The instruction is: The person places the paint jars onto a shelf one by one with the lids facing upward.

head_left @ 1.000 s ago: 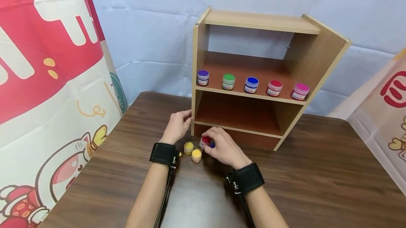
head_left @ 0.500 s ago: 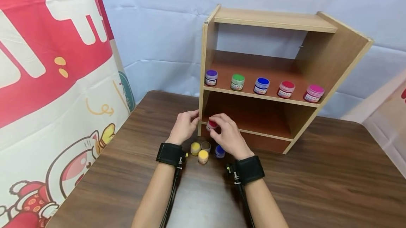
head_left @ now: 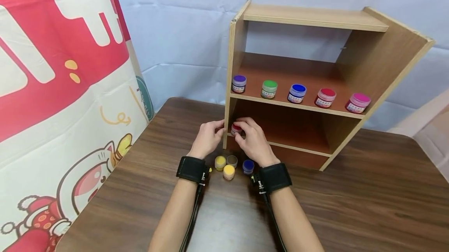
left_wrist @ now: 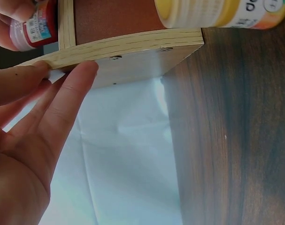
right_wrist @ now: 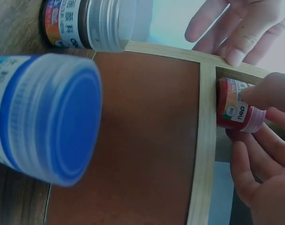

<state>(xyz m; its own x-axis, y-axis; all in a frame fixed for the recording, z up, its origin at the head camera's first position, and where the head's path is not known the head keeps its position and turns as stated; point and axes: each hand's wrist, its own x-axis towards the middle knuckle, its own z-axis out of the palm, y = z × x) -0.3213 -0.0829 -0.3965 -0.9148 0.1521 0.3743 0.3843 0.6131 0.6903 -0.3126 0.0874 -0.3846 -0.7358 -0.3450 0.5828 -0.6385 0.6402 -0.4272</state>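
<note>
My right hand [head_left: 255, 143] pinches a small red paint jar [head_left: 235, 129] between thumb and fingers, at the left end of the lower shelf [head_left: 296, 143]. In the right wrist view this red jar [right_wrist: 234, 105] is upright on the shelf board, near the left side panel. My left hand [head_left: 207, 139] touches the front edge and outer face of the wooden shelf unit's left panel [head_left: 228, 69], its fingers fairly straight. On the table before the unit stand two yellow jars [head_left: 220, 162], a dark brown jar [head_left: 232, 161] and a dark blue jar [head_left: 248, 166].
On the upper shelf, a row of paint jars runs left to right: purple [head_left: 239, 83], green [head_left: 269, 89], blue [head_left: 296, 93], red [head_left: 325, 98] and magenta [head_left: 357, 103]. A pale cloth [head_left: 182, 30] hangs behind the unit, a printed curtain [head_left: 77, 100] at left.
My right hand has lifted the red jar from the group on the table and carried it up to the lower shelf's left end. My left hand stays at the side panel.
</note>
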